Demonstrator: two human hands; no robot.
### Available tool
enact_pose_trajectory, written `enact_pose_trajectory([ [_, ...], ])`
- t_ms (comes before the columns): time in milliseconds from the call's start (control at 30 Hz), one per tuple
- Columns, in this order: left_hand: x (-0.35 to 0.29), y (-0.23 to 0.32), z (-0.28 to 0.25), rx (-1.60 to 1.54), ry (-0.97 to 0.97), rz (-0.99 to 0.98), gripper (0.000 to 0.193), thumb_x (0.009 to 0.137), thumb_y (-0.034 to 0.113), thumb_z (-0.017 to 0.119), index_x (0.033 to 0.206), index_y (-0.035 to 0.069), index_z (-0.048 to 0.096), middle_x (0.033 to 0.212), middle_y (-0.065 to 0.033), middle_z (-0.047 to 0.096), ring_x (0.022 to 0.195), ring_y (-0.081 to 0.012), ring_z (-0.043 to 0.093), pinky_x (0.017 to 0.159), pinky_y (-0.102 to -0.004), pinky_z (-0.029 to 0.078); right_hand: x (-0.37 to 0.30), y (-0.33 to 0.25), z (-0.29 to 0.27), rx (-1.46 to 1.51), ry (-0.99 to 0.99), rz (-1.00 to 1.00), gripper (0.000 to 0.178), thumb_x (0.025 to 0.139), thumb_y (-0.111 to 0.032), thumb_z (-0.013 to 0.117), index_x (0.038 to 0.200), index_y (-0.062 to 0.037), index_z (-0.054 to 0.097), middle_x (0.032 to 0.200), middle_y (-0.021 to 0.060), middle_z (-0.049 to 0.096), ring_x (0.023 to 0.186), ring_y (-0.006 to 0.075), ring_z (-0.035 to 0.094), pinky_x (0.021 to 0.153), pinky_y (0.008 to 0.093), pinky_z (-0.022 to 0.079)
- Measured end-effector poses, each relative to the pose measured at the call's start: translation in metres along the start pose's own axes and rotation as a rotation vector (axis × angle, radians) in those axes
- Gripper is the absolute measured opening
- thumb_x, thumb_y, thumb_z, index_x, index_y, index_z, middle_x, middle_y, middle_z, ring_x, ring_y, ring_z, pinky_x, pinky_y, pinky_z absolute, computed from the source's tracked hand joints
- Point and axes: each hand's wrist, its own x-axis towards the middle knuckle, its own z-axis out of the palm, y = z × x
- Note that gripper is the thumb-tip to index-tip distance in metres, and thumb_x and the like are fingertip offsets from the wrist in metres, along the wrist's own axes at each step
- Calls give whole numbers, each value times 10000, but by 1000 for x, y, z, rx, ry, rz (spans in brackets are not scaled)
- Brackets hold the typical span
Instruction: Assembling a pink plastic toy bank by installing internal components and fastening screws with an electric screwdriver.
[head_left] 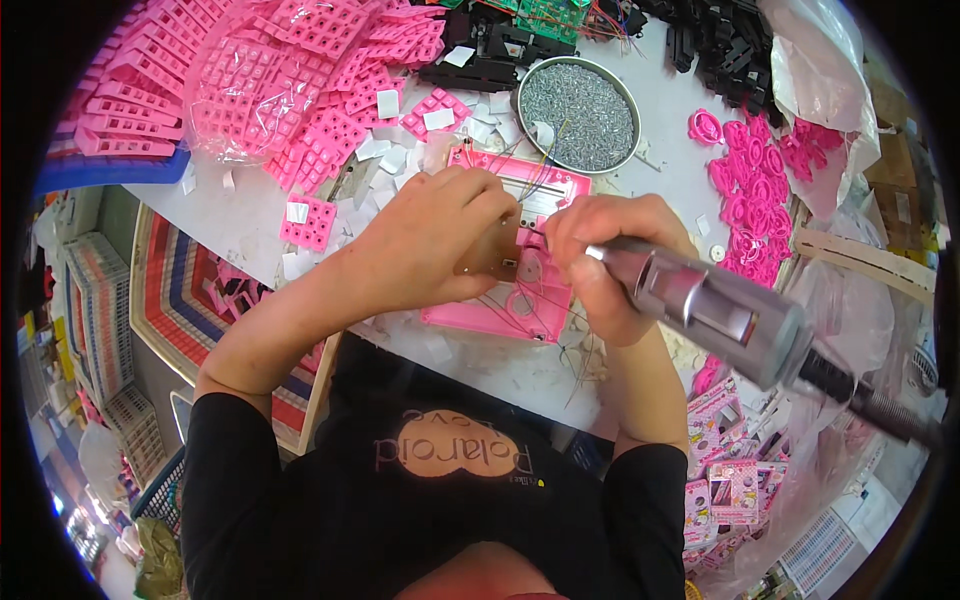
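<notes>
Here's the shallow pink plastic case (465, 317) in the middle of the table, left hand (430, 230) reaching in from nine o'clock, fingers and thumb gripping a flat brown board (503, 248)! Right hand (618, 222) curls in at three, and whether it grasps the grey cylindrical electric screwdriver (700, 300) overlapping it, I cannot tell; a round metal bowl (632, 95) of small screws sits at one.

The near table edge (480, 368) leaves room, but the grey screwdriver (765, 340) blocks the right.
</notes>
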Motion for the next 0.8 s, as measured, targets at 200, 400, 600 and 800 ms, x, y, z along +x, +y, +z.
enact_pose_trajectory([
  [200,29,3,-1,126,52,33,156,773,157,716,908,85,688,965,-80,615,844,-296,631,712,-418,501,-1,4,-3,129,123,14,202,851,-43,705,1011,-26,582,851,59,663,683,72,579,616,231,477],
  [400,62,1,6,365,-322,246,147,690,148,724,818,76,732,876,-64,642,795,-282,653,681,-413,525,11,-7,-19,308,122,-162,201,889,-6,651,1028,13,506,794,101,606,655,136,562,605,289,483],
  [600,87,22,-4,544,-674,300,122,648,137,736,735,51,730,841,-80,673,742,-290,703,623,-418,554,8,-14,-30,378,159,-166,214,900,-40,658,1018,5,485,743,94,570,577,138,498,552,324,457],
  [800,103,26,-10,543,-819,247,128,691,135,718,768,33,724,847,-134,704,770,-338,707,623,-437,558,2,-14,-22,496,150,-95,217,871,-29,678,1017,-9,518,794,101,618,633,139,548,596,302,479],
])
